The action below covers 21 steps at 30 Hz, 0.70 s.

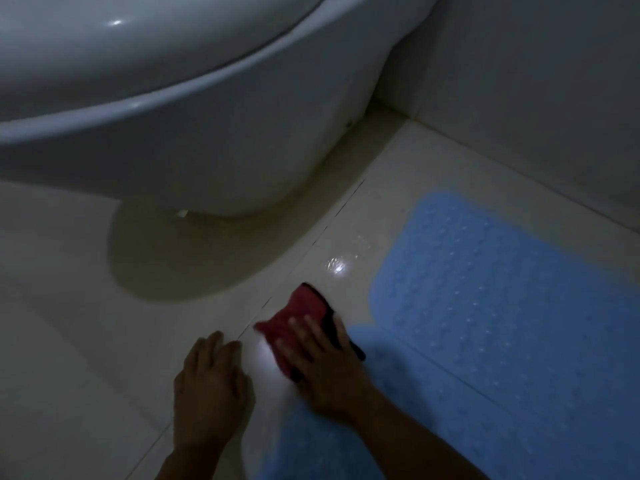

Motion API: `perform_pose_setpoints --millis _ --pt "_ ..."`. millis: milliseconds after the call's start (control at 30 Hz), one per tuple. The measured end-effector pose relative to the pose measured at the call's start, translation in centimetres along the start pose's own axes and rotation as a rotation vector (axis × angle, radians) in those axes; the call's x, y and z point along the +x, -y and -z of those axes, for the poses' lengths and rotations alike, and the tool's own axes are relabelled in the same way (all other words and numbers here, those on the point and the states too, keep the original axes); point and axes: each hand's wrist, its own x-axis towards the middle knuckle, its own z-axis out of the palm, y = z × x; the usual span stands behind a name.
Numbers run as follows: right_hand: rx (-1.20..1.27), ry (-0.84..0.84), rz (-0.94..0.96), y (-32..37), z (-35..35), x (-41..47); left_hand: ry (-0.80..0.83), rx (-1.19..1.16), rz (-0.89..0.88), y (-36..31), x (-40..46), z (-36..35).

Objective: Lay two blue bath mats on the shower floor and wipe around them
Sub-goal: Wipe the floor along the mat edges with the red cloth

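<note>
**Blue mats down, wiping under way**

Blue rubber covers the right side of the head view: one mat (502, 299) lies flat on the floor (86, 341) beside the wall (519, 98), and a second mat (322, 452) shows at the bottom edge, under the right forearm. The two appear to meet along a line running down to the right, though the dim light makes it hard to say whether they touch or overlap. Laying, by this evidence, looks finished.

The right hand (325, 362) presses a red cloth (298, 320) to the tile just beside the upper mat's near corner; its fingers lie spread and fairly straight on top of the cloth, pushing down, not curled round it. A dark edge of the cloth shows under the hand. The left hand (207, 382) rests on the tile to the left, fingers relaxed and apart, holding nothing, seemingly as a brace.

A wet gleam (337, 266) on the tile just beyond the cloth suggests this strip between the mats and the toilet (173, 133) is being wiped now. I judge the task past its midpoint: mats placed, wiping begun. The floor on the mats' wall side and whatever lies out of view cannot be judged as done.
</note>
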Motion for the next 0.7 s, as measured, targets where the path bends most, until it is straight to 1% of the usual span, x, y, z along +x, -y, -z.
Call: perform_pose_setpoints --millis 100,167,267,433,500,567,633,700 --pt "-0.029 0.042 -0.24 -6.6 2.6 3.0 -0.031 -0.047 -0.086 -3.8 2.8 -0.4" --pt "-0.055 0.092 -0.307 -11.1 4.2 5.1 -0.036 -0.042 -0.164 -6.2 4.7 -1.2" --pt "-0.015 0.061 -0.444 -17.0 6.2 7.8 -0.038 -0.044 -0.279 -9.8 8.5 -2.6" --pt "0.094 0.095 -0.668 -25.2 8.4 11.9 -0.032 -0.025 -0.396 -15.3 13.7 -4.3" --pt "0.134 0.087 -0.691 -26.6 8.5 12.5 -0.054 -0.017 -0.441 -17.3 15.9 -4.9" --pt "0.134 0.037 -0.684 -26.2 8.0 12.1 -0.075 -0.015 -0.446 -18.8 17.7 -5.8" --pt "0.111 -0.059 -0.659 -24.3 7.4 10.9 -0.079 -0.007 -0.402 -19.3 18.8 -6.2" --pt "0.132 -0.134 -0.595 -21.1 6.3 9.0 -0.093 0.015 -0.367 -18.9 19.1 -6.5"
